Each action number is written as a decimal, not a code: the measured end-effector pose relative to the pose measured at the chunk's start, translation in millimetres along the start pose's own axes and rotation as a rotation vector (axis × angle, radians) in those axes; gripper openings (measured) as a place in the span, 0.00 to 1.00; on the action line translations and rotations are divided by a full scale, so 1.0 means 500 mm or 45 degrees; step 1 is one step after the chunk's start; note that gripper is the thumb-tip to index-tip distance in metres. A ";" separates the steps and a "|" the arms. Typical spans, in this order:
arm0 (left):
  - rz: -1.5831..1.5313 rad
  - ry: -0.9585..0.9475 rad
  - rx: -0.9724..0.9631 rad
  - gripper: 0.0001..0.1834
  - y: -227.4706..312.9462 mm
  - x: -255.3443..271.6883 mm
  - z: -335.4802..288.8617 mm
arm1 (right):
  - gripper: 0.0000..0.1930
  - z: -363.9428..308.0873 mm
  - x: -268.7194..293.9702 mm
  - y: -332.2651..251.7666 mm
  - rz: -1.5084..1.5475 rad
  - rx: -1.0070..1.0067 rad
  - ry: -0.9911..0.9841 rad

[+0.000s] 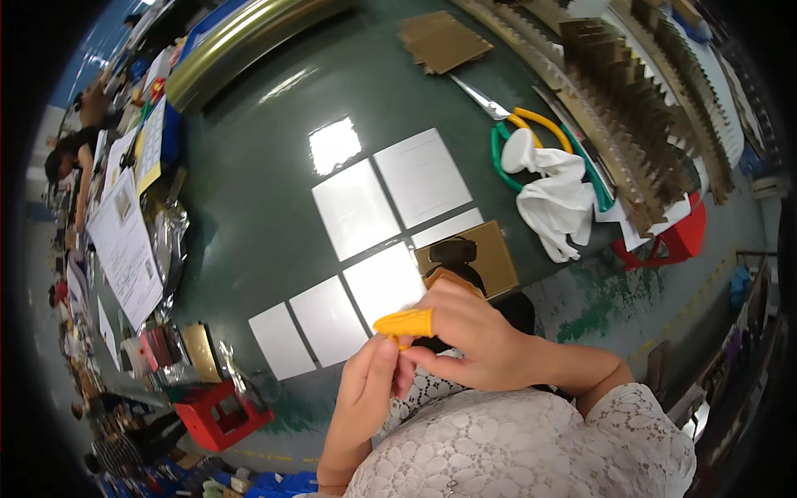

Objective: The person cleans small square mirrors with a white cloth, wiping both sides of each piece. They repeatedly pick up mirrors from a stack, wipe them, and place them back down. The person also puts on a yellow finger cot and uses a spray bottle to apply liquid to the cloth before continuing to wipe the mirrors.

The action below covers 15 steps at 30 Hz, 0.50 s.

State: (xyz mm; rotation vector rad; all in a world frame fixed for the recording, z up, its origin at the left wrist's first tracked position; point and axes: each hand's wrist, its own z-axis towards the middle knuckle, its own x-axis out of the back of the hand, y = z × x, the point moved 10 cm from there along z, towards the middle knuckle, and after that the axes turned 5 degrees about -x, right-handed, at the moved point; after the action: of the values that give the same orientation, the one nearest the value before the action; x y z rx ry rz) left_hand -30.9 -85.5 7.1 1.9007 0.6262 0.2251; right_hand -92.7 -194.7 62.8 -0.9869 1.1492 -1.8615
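Note:
A yellow finger cot (405, 322) covers the index finger of my right hand (473, 336). My left hand (369, 373) meets it in front of my body, thumb and fingertips pinched at a small yellow bit of rubber just below the cot. The right hand's other fingers are curled in, and what they hold, if anything, is hidden. Just beyond my hands lie several white rectangular sheets (357, 207) in two rows on the dark green table (249, 191). A shiny gold-brown plate (494, 261) overlaps one sheet, close to my right knuckles.
Scissors with yellow and green handles (544, 124) and a crumpled white cloth (556, 203) lie at the right. Beyond them stand rows of slotted brown dividers (623, 108). Brown squares (444, 41) and a gold roll (249, 46) sit far off. Papers (124, 241) and a red stool (220, 419) are at left.

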 end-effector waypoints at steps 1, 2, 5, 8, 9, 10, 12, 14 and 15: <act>-0.018 -0.041 -0.019 0.22 -0.006 -0.001 0.000 | 0.19 -0.002 0.005 0.001 0.023 -0.007 -0.017; -0.060 -0.085 -0.035 0.22 -0.008 -0.011 0.003 | 0.19 -0.003 0.012 0.002 0.047 -0.014 -0.036; -0.136 -0.184 -0.052 0.23 -0.009 -0.027 0.003 | 0.09 -0.005 0.011 0.011 0.173 -0.107 -0.096; -0.082 -0.279 -0.034 0.24 -0.004 -0.035 -0.007 | 0.08 -0.010 0.005 0.023 0.263 -0.273 -0.135; -0.030 -0.303 -0.032 0.25 0.009 -0.045 -0.004 | 0.10 -0.012 -0.003 0.026 0.301 -0.323 -0.172; 0.027 -0.318 -0.031 0.26 0.017 -0.052 0.002 | 0.16 -0.012 0.007 0.022 0.241 -0.275 -0.121; 0.007 -0.312 -0.084 0.24 0.022 -0.061 -0.001 | 0.19 -0.011 0.008 -0.003 0.174 -0.209 -0.131; -0.036 -0.255 -0.338 0.23 0.032 -0.066 0.013 | 0.20 -0.030 -0.006 0.015 0.104 -0.235 -0.150; -0.036 -0.264 -0.391 0.22 0.035 -0.061 0.015 | 0.20 -0.036 -0.013 0.018 0.063 -0.248 -0.155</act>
State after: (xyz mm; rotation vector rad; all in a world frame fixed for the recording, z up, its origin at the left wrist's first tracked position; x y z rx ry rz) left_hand -47.7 -112.5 23.6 1.5929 0.4494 0.0971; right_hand -104.1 -185.7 47.7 -1.1530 1.2867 -1.6496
